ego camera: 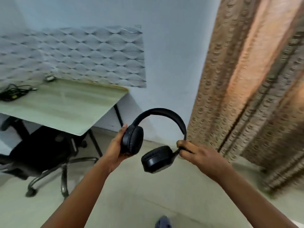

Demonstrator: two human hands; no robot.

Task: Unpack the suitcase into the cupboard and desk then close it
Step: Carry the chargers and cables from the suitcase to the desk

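The person holds black headphones [162, 124] up in mid-air at centre, clear of the desk [65, 106] at 10 o'clock. The left hand [116, 148] cups one earcup, fingers curled behind it. The right hand [197, 153] pinches the band just above the other earcup. A chair [41, 150] stands under the desk; a curtain [255, 79] hangs at 2 o'clock.

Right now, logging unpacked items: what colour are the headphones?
Black all over, headphones, seen in the head view.

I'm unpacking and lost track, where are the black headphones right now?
In the head view, the headphones are held mid-air between both hands, left hand cupping one earcup, right hand pinching the band, right of the desk.
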